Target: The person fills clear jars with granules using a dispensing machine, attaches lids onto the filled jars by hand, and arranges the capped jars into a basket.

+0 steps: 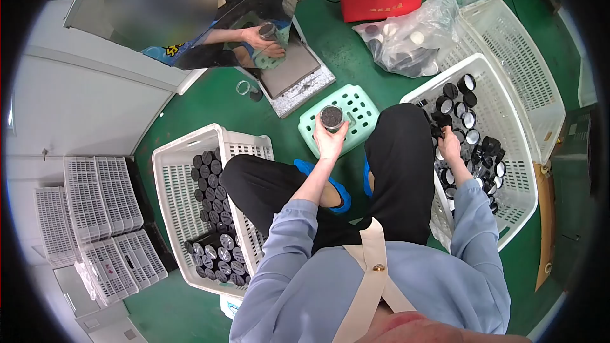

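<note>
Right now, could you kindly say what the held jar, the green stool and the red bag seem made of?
Held jar: clear, glossy glass or plastic; its rim looks see-through. Green stool: probably moulded plastic, satin, given its even colour and rounded holes. Red bag: smooth paper or synthetic fabric; crisp flat sides suit either.

We see smooth walls, glass or clear plastic, we cannot tell which, on the round transparent jar, and a rough texture in its dark grains. The round black caps look like moulded plastic, the pierced mint-green stool like smooth, satiny plastic. We find crinkled, glossy film in the clear plastic bag, matt cloth in the black trousers, and a sheen on the smooth green floor.
</note>
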`<state>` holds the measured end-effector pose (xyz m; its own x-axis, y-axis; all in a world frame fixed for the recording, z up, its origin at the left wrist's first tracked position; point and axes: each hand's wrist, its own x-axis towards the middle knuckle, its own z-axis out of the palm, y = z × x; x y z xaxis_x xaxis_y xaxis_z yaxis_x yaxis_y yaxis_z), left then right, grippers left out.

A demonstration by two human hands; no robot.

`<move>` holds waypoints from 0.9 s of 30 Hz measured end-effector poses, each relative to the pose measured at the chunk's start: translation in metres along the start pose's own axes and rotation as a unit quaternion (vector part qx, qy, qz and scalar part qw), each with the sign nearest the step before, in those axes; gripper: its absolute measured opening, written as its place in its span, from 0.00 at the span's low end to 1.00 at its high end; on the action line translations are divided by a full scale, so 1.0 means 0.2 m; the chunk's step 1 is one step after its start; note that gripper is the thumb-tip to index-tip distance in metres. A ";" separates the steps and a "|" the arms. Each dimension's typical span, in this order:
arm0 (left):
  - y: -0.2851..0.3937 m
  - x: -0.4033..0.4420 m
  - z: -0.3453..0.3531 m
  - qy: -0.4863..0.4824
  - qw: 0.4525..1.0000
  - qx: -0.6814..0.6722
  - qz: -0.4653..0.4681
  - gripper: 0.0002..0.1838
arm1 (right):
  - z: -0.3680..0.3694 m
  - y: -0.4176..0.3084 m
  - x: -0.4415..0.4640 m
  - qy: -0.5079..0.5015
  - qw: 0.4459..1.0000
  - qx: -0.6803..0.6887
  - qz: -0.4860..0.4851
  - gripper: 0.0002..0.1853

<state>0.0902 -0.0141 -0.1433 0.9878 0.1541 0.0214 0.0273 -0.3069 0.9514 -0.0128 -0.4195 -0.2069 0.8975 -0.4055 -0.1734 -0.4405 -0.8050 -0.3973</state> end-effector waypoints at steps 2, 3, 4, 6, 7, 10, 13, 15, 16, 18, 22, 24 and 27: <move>-0.01 -0.01 0.01 0.015 0.999 0.027 0.016 0.35 | -0.02 0.00 -0.01 0.022 1.000 -0.005 -0.003 0.14; -0.01 -0.02 0.01 0.022 0.999 0.040 0.022 0.34 | -0.03 0.01 -0.02 0.040 0.999 -0.003 -0.017 0.14; -0.01 -0.01 0.01 0.014 1.000 0.014 -0.007 0.35 | -0.05 0.02 -0.03 0.058 0.998 -0.003 -0.032 0.13; -0.03 -0.01 0.03 0.046 0.998 0.024 0.029 0.31 | -0.10 0.04 -0.02 0.070 0.997 0.028 -0.033 0.13; -0.04 0.00 0.04 0.062 0.997 0.028 0.047 0.28 | -0.18 0.01 -0.04 0.057 0.996 0.066 -0.018 0.14; -0.05 0.01 0.05 0.070 0.997 0.029 0.034 0.29 | -0.31 0.01 -0.04 0.126 0.978 0.151 -0.065 0.17; 0.01 0.00 0.02 0.033 0.999 0.007 0.006 0.35 | -0.51 -0.06 -0.08 0.031 0.927 0.363 0.086 0.17; 0.08 -0.03 0.01 0.045 0.999 -0.008 0.004 0.35 | -0.64 -0.16 -0.14 0.019 0.856 0.505 0.112 0.15; 0.10 -0.04 0.00 0.049 0.999 -0.013 0.007 0.35 | -0.70 -0.23 -0.17 -0.002 0.815 0.569 0.112 0.16; 0.18 -0.06 0.00 0.070 0.997 0.009 0.027 0.35 | -0.82 -0.42 -0.23 -0.012 0.727 0.671 0.147 0.17; 0.33 -0.15 -0.06 0.039 0.997 -0.043 0.052 0.29 | -0.79 -0.44 -0.26 -0.213 0.581 0.781 0.078 0.18; 0.34 -0.21 -0.08 0.029 0.996 -0.057 0.057 0.29 | -0.75 -0.55 -0.29 -0.228 0.603 0.753 0.135 0.19; 0.37 -0.30 -0.13 0.021 0.997 -0.042 0.061 0.30 | -0.54 -0.63 -0.31 -0.232 0.684 0.665 0.189 0.22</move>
<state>0.0280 -0.0216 -0.0670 0.9755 0.1609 0.1500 -0.1075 -0.2466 0.9631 -0.0155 -0.3401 -0.0485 0.7710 -0.0456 -0.6353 -0.5109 0.5512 -0.6596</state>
